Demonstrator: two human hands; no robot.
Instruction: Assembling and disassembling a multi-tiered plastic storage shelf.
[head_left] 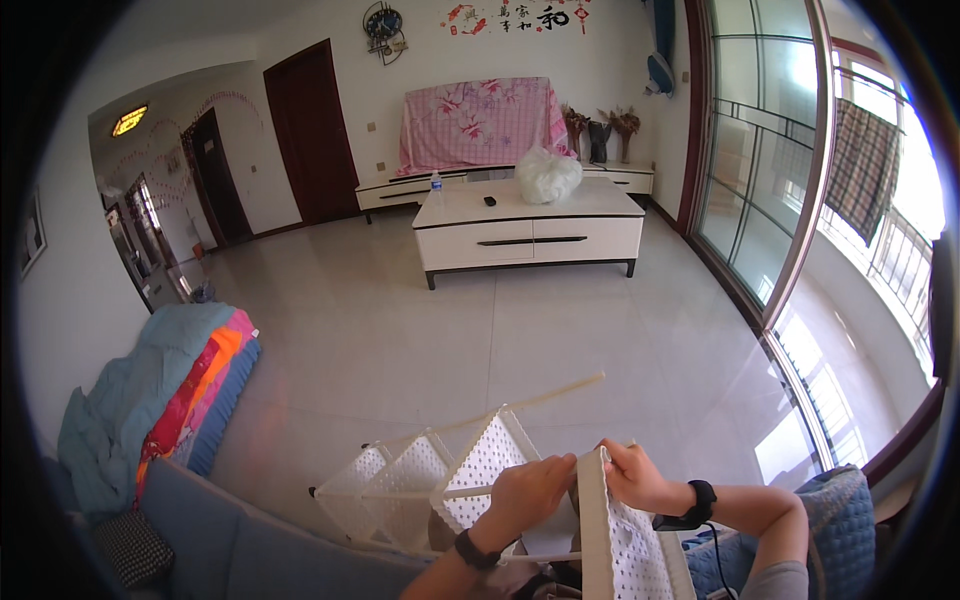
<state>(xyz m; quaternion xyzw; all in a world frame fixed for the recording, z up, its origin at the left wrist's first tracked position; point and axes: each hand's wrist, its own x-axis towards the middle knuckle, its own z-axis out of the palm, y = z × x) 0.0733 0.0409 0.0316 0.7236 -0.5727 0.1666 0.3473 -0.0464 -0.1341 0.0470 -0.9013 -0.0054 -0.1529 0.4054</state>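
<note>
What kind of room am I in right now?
It looks like a living room in a home: there's a blue sofa at lower left, a white coffee table with drawers, and a pink floral cloth draped over something on the low cabinet behind.

A white table (528, 255) stands on glossy tiles (400, 330).

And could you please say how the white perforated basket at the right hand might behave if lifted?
The white perforated basket would probably feel stiff, its rim looking straight beside the right hand. It may be light for its size, given its holes.
</note>
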